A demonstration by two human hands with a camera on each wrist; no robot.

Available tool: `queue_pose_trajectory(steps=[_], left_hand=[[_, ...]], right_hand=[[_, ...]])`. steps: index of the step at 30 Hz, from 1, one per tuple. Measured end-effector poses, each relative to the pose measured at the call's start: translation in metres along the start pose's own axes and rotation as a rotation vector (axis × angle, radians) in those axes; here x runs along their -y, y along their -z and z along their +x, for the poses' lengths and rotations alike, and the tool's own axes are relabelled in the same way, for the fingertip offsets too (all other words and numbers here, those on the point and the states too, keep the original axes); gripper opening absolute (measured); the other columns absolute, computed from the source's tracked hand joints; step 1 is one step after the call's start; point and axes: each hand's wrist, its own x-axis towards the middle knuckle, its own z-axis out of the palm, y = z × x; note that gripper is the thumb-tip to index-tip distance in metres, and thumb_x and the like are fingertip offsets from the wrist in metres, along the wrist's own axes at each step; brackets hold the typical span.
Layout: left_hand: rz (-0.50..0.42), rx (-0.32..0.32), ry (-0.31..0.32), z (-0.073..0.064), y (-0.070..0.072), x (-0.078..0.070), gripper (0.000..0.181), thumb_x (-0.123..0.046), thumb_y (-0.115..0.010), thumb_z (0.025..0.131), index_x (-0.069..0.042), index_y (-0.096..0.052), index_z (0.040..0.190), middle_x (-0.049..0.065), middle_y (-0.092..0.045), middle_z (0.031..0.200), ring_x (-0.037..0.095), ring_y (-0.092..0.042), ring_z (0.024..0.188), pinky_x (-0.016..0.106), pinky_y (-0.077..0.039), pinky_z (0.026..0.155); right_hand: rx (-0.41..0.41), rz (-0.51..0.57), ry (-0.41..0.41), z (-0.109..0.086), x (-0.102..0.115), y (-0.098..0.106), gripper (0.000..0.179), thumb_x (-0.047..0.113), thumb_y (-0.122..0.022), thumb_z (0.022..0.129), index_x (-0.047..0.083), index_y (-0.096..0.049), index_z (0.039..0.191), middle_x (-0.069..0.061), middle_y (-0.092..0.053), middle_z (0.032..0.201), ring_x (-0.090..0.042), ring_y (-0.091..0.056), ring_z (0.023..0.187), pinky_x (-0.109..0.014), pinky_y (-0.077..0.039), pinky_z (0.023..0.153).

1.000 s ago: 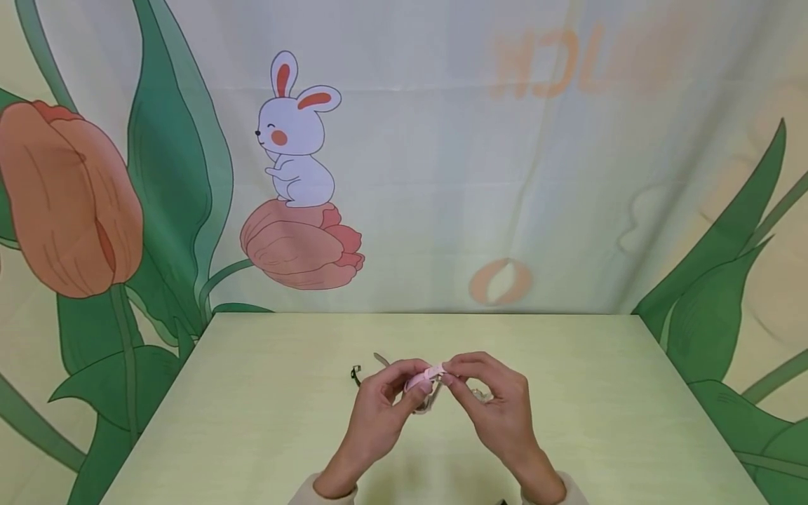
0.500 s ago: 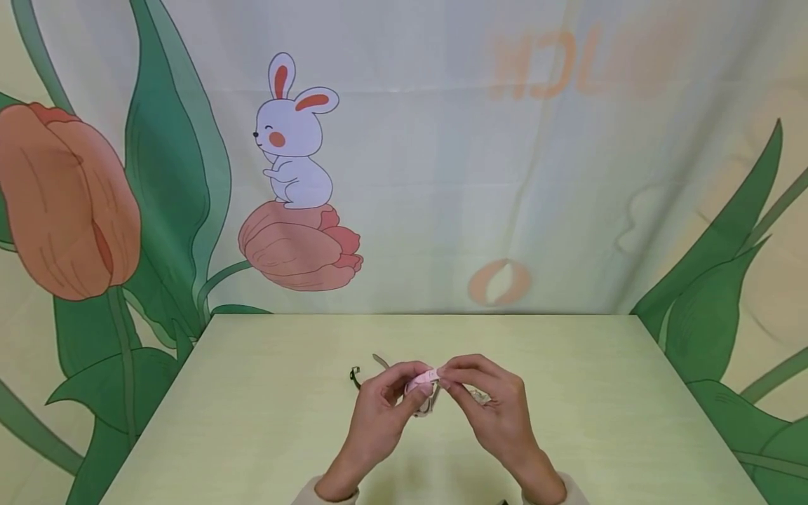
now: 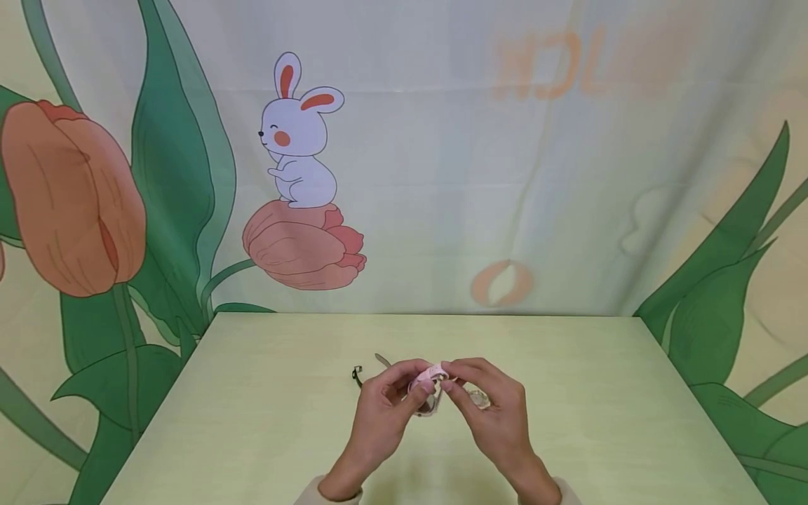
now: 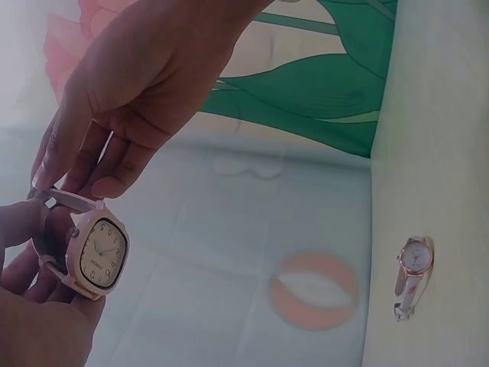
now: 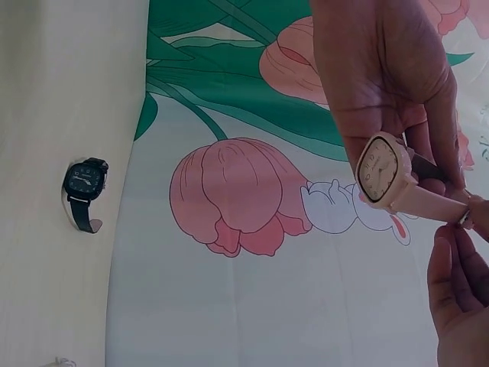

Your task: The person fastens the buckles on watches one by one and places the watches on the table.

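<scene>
While the left hand (image 3: 384,412) and right hand (image 3: 499,401) pinch the strap (image 3: 433,373) of the pink watch (image 4: 105,254) above the middle of the tabletop (image 3: 252,421), that strap now arches more openly than half a second ago, suggesting that work on it remains unfinished.

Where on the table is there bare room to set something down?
The table is bare left of the black watch, right of the right hand, and in a strip along the backdrop. The middle is crowded: the left hand, the pink watch held in both hands, and the small round watch.
</scene>
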Motion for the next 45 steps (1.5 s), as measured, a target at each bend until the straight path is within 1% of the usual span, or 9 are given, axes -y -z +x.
queue_pose_trajectory(steps=[4, 9, 13, 19, 22, 26, 28, 36, 45], left_hand=[[-0.02, 0.003, -0.002, 0.0002, -0.0005, 0.0001, 0.021, -0.011, -0.062, 0.096, 0.001, -0.064, 0.114, 0.028, -0.063, 0.103, 0.006, -0.062, 0.079, 0.024, -0.058, 0.068], [-0.026, -0.005, 0.018, 0.0, -0.0011, -0.0009, 0.022, -0.011, -0.064, 0.095, 0.0, -0.065, 0.114, 0.025, -0.064, 0.104, 0.004, -0.062, 0.079, 0.023, -0.057, 0.068], [-0.021, -0.013, 0.038, -0.0003, -0.0009, -0.0022, 0.023, -0.012, -0.065, 0.095, 0.0, -0.065, 0.114, 0.023, -0.065, 0.106, 0.006, -0.064, 0.081, 0.022, -0.057, 0.069], [-0.006, -0.017, 0.025, -0.0001, -0.0005, -0.0028, 0.024, -0.012, -0.065, 0.095, 0.0, -0.065, 0.115, 0.021, -0.065, 0.109, 0.007, -0.064, 0.088, 0.02, -0.056, 0.073], [-0.001, -0.026, 0.022, 0.0013, -0.0013, -0.0018, 0.024, -0.012, -0.065, 0.095, 0.001, -0.065, 0.115, 0.021, -0.066, 0.11, 0.006, -0.064, 0.09, 0.019, -0.055, 0.075], [-0.012, -0.052, 0.038, 0.0031, -0.0036, -0.0005, 0.024, -0.013, -0.066, 0.094, 0.0, -0.065, 0.115, 0.019, -0.066, 0.112, 0.007, -0.065, 0.091, 0.02, -0.056, 0.074], [-0.022, -0.058, 0.038, 0.0036, -0.0046, -0.0001, 0.024, -0.013, -0.067, 0.094, -0.001, -0.066, 0.115, 0.019, -0.066, 0.112, 0.008, -0.065, 0.091, 0.02, -0.057, 0.074], [-0.013, -0.065, 0.017, 0.004, -0.0078, 0.0003, 0.022, -0.014, -0.067, 0.094, -0.004, -0.068, 0.113, 0.018, -0.067, 0.109, 0.008, -0.064, 0.088, 0.018, -0.054, 0.072], [0.006, -0.041, 0.026, 0.0037, -0.004, 0.0021, 0.02, -0.015, -0.067, 0.094, -0.003, -0.068, 0.11, 0.018, -0.067, 0.104, 0.008, -0.062, 0.084, 0.019, -0.053, 0.07]], right_hand=[[-0.026, 0.012, 0.045, 0.0001, -0.0006, -0.0008, 0.032, -0.015, -0.075, 0.075, 0.002, -0.075, 0.102, -0.01, -0.072, 0.091, -0.012, -0.068, 0.081, -0.015, -0.053, 0.073], [-0.033, -0.011, 0.065, 0.0023, 0.0006, 0.0006, 0.028, -0.011, -0.074, 0.078, 0.005, -0.076, 0.101, -0.008, -0.072, 0.091, -0.012, -0.068, 0.082, -0.014, -0.053, 0.074], [-0.01, -0.047, 0.111, 0.0045, 0.0003, 0.0018, 0.027, -0.011, -0.073, 0.079, 0.005, -0.076, 0.1, -0.007, -0.071, 0.092, -0.013, -0.067, 0.081, -0.014, -0.053, 0.075], [0.054, -0.095, 0.17, 0.0062, -0.0019, 0.0029, 0.024, -0.011, -0.072, 0.08, 0.005, -0.075, 0.098, -0.007, -0.068, 0.094, -0.014, -0.063, 0.079, -0.015, -0.052, 0.07], [0.063, -0.105, 0.163, 0.0072, -0.0017, 0.0034, 0.024, -0.009, -0.072, 0.081, 0.005, -0.075, 0.1, -0.007, -0.068, 0.094, -0.013, -0.063, 0.078, -0.016, -0.052, 0.069], [0.049, -0.124, 0.096, 0.0054, -0.001, 0.0024, 0.035, -0.006, -0.076, 0.078, 0.007, -0.073, 0.11, -0.006, -0.072, 0.097, -0.014, -0.068, 0.08, -0.014, -0.053, 0.077], [0.034, -0.125, 0.086, 0.0041, -0.0011, 0.0012, 0.037, -0.006, -0.078, 0.076, 0.008, -0.072, 0.11, -0.007, -0.074, 0.097, -0.015, -0.07, 0.081, -0.014, -0.053, 0.079], [-0.027, -0.085, 0.154, 0.0028, -0.0032, -0.0014, 0.03, -0.011, -0.075, 0.077, 0.002, -0.075, 0.103, -0.01, -0.072, 0.092, -0.017, -0.069, 0.079, -0.015, -0.055, 0.075], [0.043, -0.084, 0.16, 0.0028, -0.0035, 0.0013, 0.031, -0.013, -0.072, 0.078, 0.004, -0.075, 0.104, -0.009, -0.069, 0.093, -0.014, -0.064, 0.075, -0.015, -0.052, 0.069]])
